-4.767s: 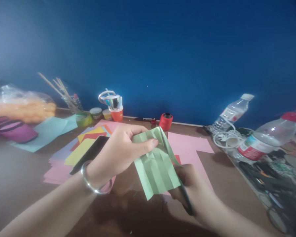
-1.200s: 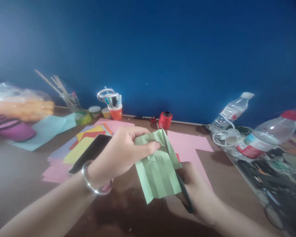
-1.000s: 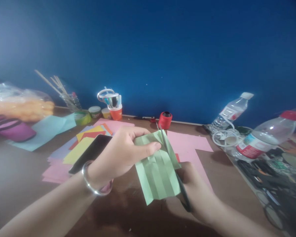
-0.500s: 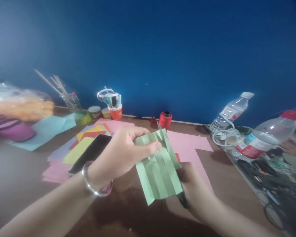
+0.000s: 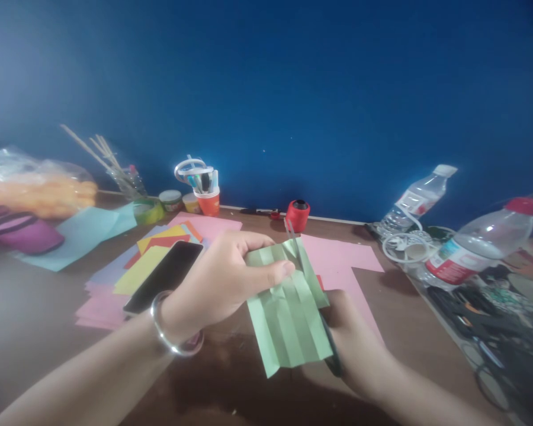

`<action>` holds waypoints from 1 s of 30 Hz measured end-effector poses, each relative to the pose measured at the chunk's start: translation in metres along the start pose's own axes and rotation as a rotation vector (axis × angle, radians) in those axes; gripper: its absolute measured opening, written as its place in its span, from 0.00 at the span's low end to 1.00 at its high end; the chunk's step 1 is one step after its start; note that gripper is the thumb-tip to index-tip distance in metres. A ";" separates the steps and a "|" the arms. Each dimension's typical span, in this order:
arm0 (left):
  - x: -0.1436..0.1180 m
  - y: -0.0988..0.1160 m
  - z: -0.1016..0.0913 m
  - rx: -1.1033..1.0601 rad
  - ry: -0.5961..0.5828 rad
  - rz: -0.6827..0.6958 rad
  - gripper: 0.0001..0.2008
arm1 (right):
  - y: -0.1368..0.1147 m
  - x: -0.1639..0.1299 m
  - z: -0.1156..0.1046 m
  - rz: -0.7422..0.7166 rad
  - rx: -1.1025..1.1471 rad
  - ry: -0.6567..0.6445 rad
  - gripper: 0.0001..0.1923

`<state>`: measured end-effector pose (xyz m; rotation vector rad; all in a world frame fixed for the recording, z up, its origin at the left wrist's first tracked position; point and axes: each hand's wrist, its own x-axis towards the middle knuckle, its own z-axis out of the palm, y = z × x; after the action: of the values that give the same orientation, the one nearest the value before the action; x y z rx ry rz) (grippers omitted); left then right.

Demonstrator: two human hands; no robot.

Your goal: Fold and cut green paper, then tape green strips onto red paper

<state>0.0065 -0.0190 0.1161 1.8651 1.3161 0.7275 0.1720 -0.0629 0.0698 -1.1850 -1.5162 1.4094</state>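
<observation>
Left hand: my left hand (image 5: 224,278) pinches the far left corner of a pleated pale green sheet of paper (image 5: 288,313), thumb on top and fingers curled behind it; a silver metal bangle (image 5: 171,340) circles the wrist.
Right hand: my right hand (image 5: 355,349) is closed around the dark handles of a pair of scissors (image 5: 313,296), low and to the right of the paper.
Scissors: the blades run up along the right side of the green sheet, with the tips (image 5: 288,228) poking out past its far edge; I cannot tell how wide the blades stand.
Green paper: held in the air between both hands, above the brown wooden table (image 5: 35,319), creases running lengthwise.
Just left: a black flat phone (image 5: 164,275) lies on a fanned stack of coloured paper sheets (image 5: 137,269), close behind my left wrist.
Just right: a pink sheet of paper (image 5: 342,260) lies flat on the table beyond my right hand.
Far centre: a red spool of thread (image 5: 297,215) stands against the blue wall (image 5: 266,89).
Far left: an orange paper cup of pens (image 5: 208,201), small paint pots (image 5: 173,201) and a clear jar of wooden sticks (image 5: 115,165).
Right: two clear plastic water bottles, one white-capped (image 5: 415,201) and one red-capped (image 5: 479,248), lie tilted.
</observation>
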 end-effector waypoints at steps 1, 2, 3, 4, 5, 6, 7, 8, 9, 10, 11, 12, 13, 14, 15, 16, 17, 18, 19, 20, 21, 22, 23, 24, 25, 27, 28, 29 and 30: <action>0.000 0.000 0.000 0.002 0.000 0.001 0.17 | 0.000 0.000 0.000 0.002 0.000 0.000 0.07; 0.000 -0.001 0.000 0.006 0.003 0.003 0.18 | 0.000 0.000 0.000 -0.002 0.001 0.000 0.07; 0.000 -0.001 0.000 0.010 0.008 0.004 0.18 | 0.000 0.000 0.000 -0.009 0.002 0.002 0.07; 0.000 -0.001 -0.001 0.016 0.014 0.005 0.18 | 0.000 0.000 0.001 -0.018 0.006 0.004 0.07; 0.000 -0.002 -0.001 0.022 0.020 0.005 0.18 | 0.000 0.001 0.001 -0.025 0.011 0.007 0.07; 0.000 -0.002 -0.001 0.030 0.027 0.008 0.18 | 0.000 0.001 0.001 -0.028 0.016 0.009 0.07; 0.000 -0.002 -0.001 0.037 0.034 0.012 0.18 | 0.000 0.002 0.002 -0.029 0.020 0.009 0.07; 0.000 -0.001 -0.001 0.041 0.037 0.014 0.18 | 0.000 0.002 0.002 -0.027 0.025 0.007 0.07; 0.001 -0.001 -0.001 0.042 0.036 0.017 0.18 | 0.000 0.002 0.002 -0.027 0.031 0.005 0.07; 0.001 -0.001 -0.001 0.041 0.032 0.019 0.17 | 0.000 0.002 0.002 -0.029 0.037 0.002 0.07; 0.001 0.000 -0.001 0.039 0.030 0.021 0.17 | 0.000 0.002 0.002 -0.031 0.042 -0.004 0.07; 0.001 0.001 -0.001 0.038 0.031 0.022 0.17 | -0.001 0.002 0.001 -0.033 0.050 -0.009 0.08; 0.001 0.001 -0.001 0.036 0.033 0.024 0.17 | -0.001 0.001 0.001 -0.032 0.058 -0.016 0.08; 0.000 0.002 -0.001 0.031 0.037 0.027 0.16 | -0.002 0.001 0.001 -0.026 0.065 -0.025 0.08; 0.000 0.002 -0.001 0.023 0.041 0.032 0.15 | -0.002 0.000 0.001 -0.016 0.072 -0.034 0.07; 0.000 0.003 -0.001 0.013 0.043 0.036 0.14 | -0.002 0.000 0.000 -0.004 0.078 -0.039 0.07; 0.001 0.003 -0.001 0.002 0.040 0.038 0.13 | -0.002 0.000 0.000 0.005 0.080 -0.041 0.07; 0.001 0.003 -0.001 -0.006 0.035 0.039 0.12 | -0.001 -0.001 0.000 0.011 0.081 -0.041 0.07; 0.001 0.003 -0.001 -0.009 0.030 0.039 0.12 | -0.001 -0.001 0.000 0.017 0.081 -0.044 0.06; 0.001 0.003 -0.001 -0.008 0.026 0.038 0.12 | 0.000 -0.001 0.000 0.015 0.081 -0.043 0.07; 0.002 0.003 -0.001 -0.003 0.023 0.036 0.12 | 0.000 -0.001 0.000 0.013 0.077 -0.041 0.07; 0.002 0.002 -0.001 0.003 0.022 0.036 0.13 | 0.001 -0.001 0.000 0.011 0.070 -0.040 0.07; 0.002 0.002 -0.001 0.009 0.022 0.038 0.13 | 0.002 -0.001 0.000 0.008 0.062 -0.036 0.07; 0.002 0.002 -0.001 0.012 0.021 0.040 0.14 | 0.003 -0.001 -0.001 0.004 0.052 -0.032 0.07; 0.002 0.001 -0.001 0.012 0.021 0.042 0.14 | 0.004 -0.001 -0.001 -0.004 0.040 -0.023 0.07; 0.002 0.001 -0.001 0.010 0.020 0.046 0.14 | 0.004 0.000 -0.001 -0.024 0.022 -0.013 0.08; 0.002 0.001 -0.001 0.007 0.020 0.048 0.15 | 0.003 0.000 -0.001 -0.037 0.020 -0.013 0.09; 0.002 0.002 -0.001 0.005 0.022 0.049 0.15 | 0.002 0.000 0.000 -0.045 0.022 -0.016 0.09; 0.002 0.002 -0.001 0.002 0.022 0.049 0.15 | 0.000 0.000 0.000 -0.049 0.027 -0.020 0.09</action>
<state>0.0075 -0.0176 0.1179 1.9016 1.2890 0.7747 0.1719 -0.0625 0.0698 -1.1138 -1.5253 1.4083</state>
